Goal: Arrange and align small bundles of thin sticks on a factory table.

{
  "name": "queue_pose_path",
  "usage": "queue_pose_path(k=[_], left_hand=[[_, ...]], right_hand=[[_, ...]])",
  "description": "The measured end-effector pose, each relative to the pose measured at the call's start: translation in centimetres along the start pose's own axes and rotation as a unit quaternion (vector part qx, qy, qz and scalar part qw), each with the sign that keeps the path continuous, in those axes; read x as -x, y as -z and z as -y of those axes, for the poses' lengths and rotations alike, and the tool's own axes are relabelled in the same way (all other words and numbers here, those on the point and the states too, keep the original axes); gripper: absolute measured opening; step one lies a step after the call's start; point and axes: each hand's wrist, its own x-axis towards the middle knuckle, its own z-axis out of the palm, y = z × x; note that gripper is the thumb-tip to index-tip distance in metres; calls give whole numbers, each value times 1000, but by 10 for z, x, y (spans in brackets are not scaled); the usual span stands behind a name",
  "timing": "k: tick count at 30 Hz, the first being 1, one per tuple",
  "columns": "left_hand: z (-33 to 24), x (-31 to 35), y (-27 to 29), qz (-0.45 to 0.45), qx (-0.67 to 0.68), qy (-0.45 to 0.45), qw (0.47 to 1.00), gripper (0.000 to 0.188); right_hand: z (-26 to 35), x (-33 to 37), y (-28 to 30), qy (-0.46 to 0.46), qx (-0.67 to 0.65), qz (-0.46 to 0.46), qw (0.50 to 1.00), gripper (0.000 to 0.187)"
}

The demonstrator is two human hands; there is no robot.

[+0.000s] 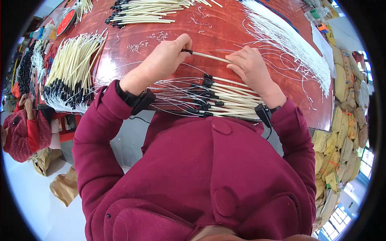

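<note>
A thin cream stick (210, 56) with a black end piece is stretched level between my hands, over the red table. My left hand (163, 60) is closed round its black end, fingers curled. At the plain end, my right hand (248, 65) pinches the stick between thumb and fingers. Just below lies a row of similar sticks (235, 96), their black ends to the left and white strings (171, 93) trailing from them. A thin white string runs near my left wrist; where it ends is hidden behind the hand.
A thick bundle of white strings (291, 42) lies at the right. More black-ended sticks are heaped at the left (74, 60) and far side (150, 11). String scraps (138, 47) dot the table (217, 30). A red-filled bowl (65, 23) stands far left. Another person (28, 130) sits left.
</note>
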Motion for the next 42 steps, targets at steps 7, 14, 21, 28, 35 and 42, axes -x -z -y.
queue_pose_path(k=[7, 14, 21, 28, 35, 42], left_hand=[[-29, 15, 23, 83, 192, 142, 968, 20], [50, 69, 93, -6, -4, 160, 987, 17], [71, 122, 135, -13, -356, 243, 902, 27], [-13, -7, 22, 37, -145, -30, 988, 31], [-72, -89, -113, 96, -123, -169, 973, 26], [-63, -104, -137, 71, -204, -218, 952, 14]], right_hand=[[7, -1, 12, 21, -12, -18, 1000, 8], [9, 23, 54, 11, -13, -43, 999, 7], [5, 92, 77, -40, -86, 66, 993, 23], [-2, 92, 82, -118, -8, -9, 993, 39], [-6, 95, 85, -153, 34, -23, 987, 35], [-20, 120, 59, -213, 13, 47, 976, 32]])
